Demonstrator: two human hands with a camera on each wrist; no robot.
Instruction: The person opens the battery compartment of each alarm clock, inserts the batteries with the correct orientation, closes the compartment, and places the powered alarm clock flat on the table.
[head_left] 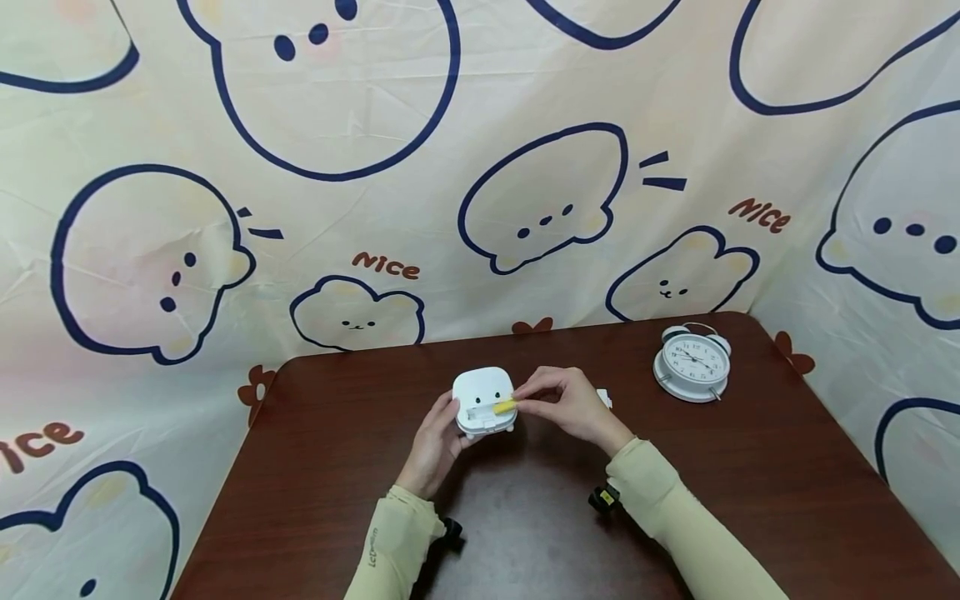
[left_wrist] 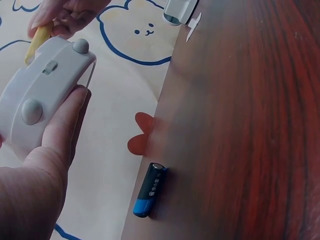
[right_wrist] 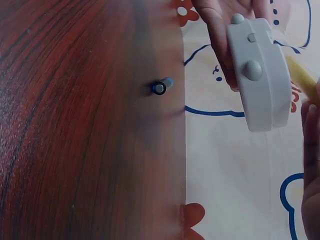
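A small white rounded device [head_left: 478,385] with two dark dots, short feet and an uncovered battery compartment is held above the table by my left hand [head_left: 435,443]. My left fingers curl round its left side and underside. My right hand [head_left: 572,407] pinches a yellow battery [head_left: 504,407] by one end, between thumb and fingers. Its other end is at the device's compartment; how far inside it sits I cannot tell. In the left wrist view the yellow battery [left_wrist: 38,42] slants at the device's edge. On the table lies a black and blue battery [left_wrist: 150,191], touched by neither hand.
A white twin-bell alarm clock [head_left: 692,363] stands at the back right of the brown table [head_left: 547,533]. A small white piece [head_left: 604,398] shows just beyond my right hand. A patterned cloth [head_left: 420,208] hangs behind the table's back edge.
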